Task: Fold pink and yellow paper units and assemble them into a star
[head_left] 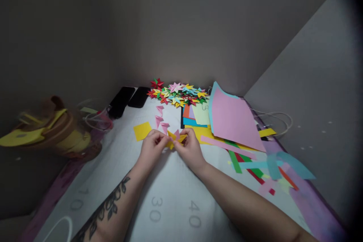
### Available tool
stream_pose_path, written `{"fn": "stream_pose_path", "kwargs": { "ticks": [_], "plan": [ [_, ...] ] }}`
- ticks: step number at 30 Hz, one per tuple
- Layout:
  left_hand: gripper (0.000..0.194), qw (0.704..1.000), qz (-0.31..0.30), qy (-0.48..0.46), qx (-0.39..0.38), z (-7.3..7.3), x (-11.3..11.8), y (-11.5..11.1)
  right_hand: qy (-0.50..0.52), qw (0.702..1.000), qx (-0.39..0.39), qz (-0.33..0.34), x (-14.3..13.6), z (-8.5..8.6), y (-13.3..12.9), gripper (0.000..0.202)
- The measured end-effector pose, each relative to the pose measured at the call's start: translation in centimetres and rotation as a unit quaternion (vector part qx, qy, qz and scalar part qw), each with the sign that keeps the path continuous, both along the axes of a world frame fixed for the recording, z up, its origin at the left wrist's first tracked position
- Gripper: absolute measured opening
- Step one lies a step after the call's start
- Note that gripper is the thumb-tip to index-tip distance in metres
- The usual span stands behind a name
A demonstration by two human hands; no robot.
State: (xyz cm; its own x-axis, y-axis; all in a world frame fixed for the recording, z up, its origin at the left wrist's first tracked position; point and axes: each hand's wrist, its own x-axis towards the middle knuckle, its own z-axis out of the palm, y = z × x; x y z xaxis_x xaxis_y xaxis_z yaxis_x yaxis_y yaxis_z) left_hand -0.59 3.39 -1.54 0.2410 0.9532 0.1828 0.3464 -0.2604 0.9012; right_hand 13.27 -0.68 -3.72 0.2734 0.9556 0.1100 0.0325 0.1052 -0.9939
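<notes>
My left hand (154,144) pinches the left side of a folded yellow and pink paper piece (171,140) above the white mat. My right hand (190,148) grips the same piece from the right, its thumb in front. The fingertips of both hands are close together and partly cover the paper. Behind them, several small folded pink pieces (159,121) lie in a loose column. A flat yellow square (142,131) is just left of my left hand. Farther back sits a pile of multicoloured folded paper stars (178,94).
Two black phones (138,97) lie at the back left. A terracotta pot (68,136) with yellow items stands left. Pink and blue sheets (232,117) rise at the right, beside colored strips (249,164) and a white cable (287,119). The mat (170,196) bears printed numbers.
</notes>
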Motion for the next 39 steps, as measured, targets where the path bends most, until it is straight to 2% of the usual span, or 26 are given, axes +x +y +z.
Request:
{"fn": "stream_pose_path", "kwargs": {
  "ticks": [4,9,12,15,19,24,28,31,35,39],
  "plan": [
    [0.023,0.998,0.052,-0.007,-0.03,-0.2,-0.4,0.5,0.089,0.995,-0.031,0.041,-0.1,0.3,0.3,0.035],
    [0.024,0.993,0.099,-0.05,-0.046,-0.4,-0.7,0.8,0.138,0.99,-0.037,0.017,0.0,0.2,0.6,0.038],
    [0.022,0.986,0.051,-0.112,-0.115,-0.3,-0.1,0.3,0.14,0.99,-0.032,0.016,0.1,0.1,0.6,0.038],
    [0.025,0.978,0.009,-0.124,-0.169,-0.4,0.5,-0.2,0.132,0.99,-0.03,0.038,0.1,0.2,0.5,0.037],
    [0.024,0.973,0.029,-0.138,-0.181,-0.5,0.4,-0.1,0.148,0.987,-0.047,0.043,0.1,0.4,0.5,0.033],
    [0.023,0.957,0.013,-0.193,-0.216,-0.1,0.4,-0.1,0.154,0.986,-0.048,0.04,-0.1,0.3,0.6,0.031],
    [0.04,0.936,0.0,-0.251,-0.248,0.3,0.6,-0.4,0.152,0.987,-0.048,0.023,-0.1,-0.1,0.6,0.029],
    [0.04,0.942,-0.001,-0.239,-0.234,0.0,0.6,-0.4,0.156,0.986,-0.045,0.019,-0.2,0.1,0.6,0.03],
    [0.034,0.958,-0.007,-0.211,-0.197,-0.4,0.4,-0.2,0.145,0.987,-0.049,0.046,-0.3,0.7,0.4,0.028],
    [0.034,0.963,-0.011,-0.195,-0.186,-0.1,0.4,-0.3,0.122,0.99,-0.049,0.053,-0.2,0.7,0.4,0.028]
  ]
}}
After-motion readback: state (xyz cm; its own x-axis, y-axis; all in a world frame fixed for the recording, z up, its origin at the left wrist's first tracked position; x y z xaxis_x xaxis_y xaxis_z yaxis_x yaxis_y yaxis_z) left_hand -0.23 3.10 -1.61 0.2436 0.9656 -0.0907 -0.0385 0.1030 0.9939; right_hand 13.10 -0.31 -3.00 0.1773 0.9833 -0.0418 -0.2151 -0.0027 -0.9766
